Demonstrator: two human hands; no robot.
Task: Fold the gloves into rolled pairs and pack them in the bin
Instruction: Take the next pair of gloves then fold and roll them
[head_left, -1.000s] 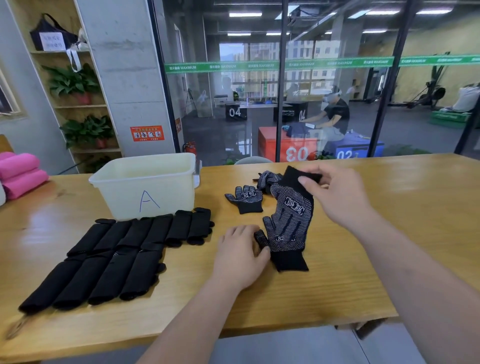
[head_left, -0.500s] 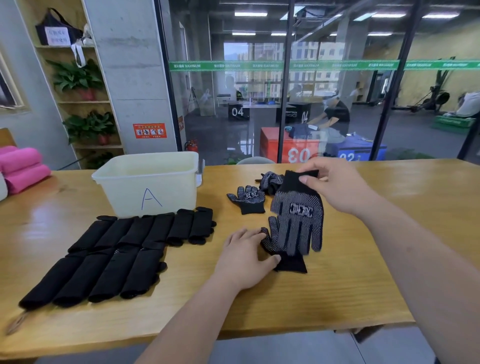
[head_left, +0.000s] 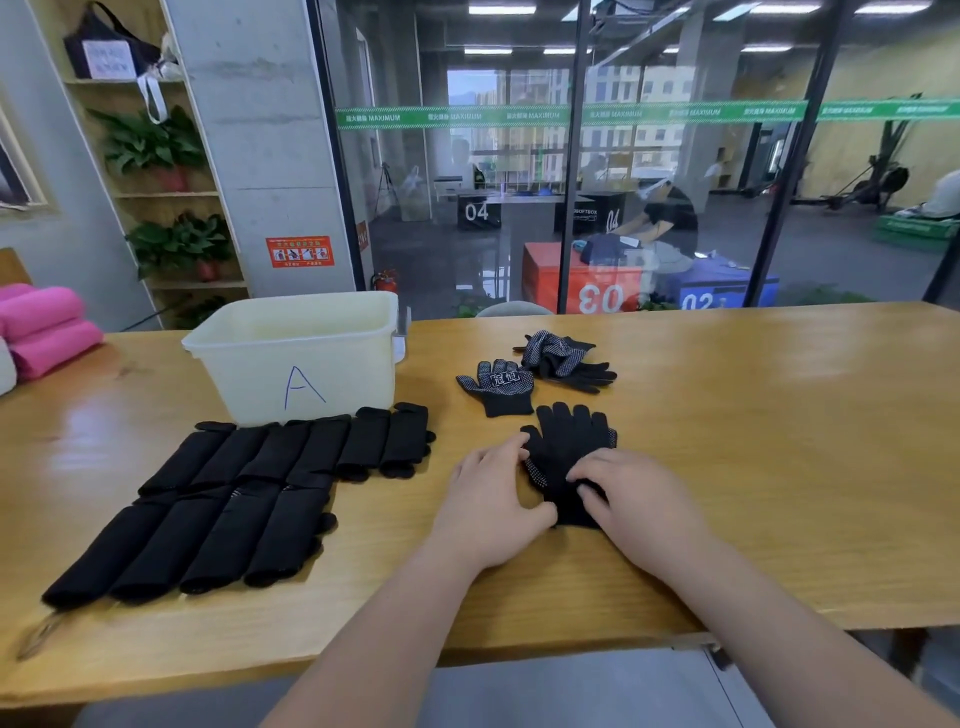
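Note:
A stacked pair of black gloves (head_left: 571, 441) lies flat on the wooden table (head_left: 753, 441), fingers pointing away from me. My left hand (head_left: 491, 501) rests on the pair's left edge, fingers stretched out and thumb by the cuff. My right hand (head_left: 641, 501) covers the cuff end, its fingers curled onto the fabric. One dotted glove (head_left: 498, 387) lies just beyond, and a crumpled heap of gloves (head_left: 563, 358) sits behind it. Several rolled black pairs (head_left: 234, 493) lie in two rows at the left. The pale bin marked A (head_left: 296, 358) stands behind them.
Pink rolled items (head_left: 44, 332) sit at the table's far left edge. A glass wall runs behind the table, with a person seated beyond it. A shelf with potted plants (head_left: 156, 150) stands at the back left.
My right hand has laid the lifted glove down on the other one and come to the cuff. The two gloves now lie stacked, plain side up. My left hand has stayed at the pair's left edge.

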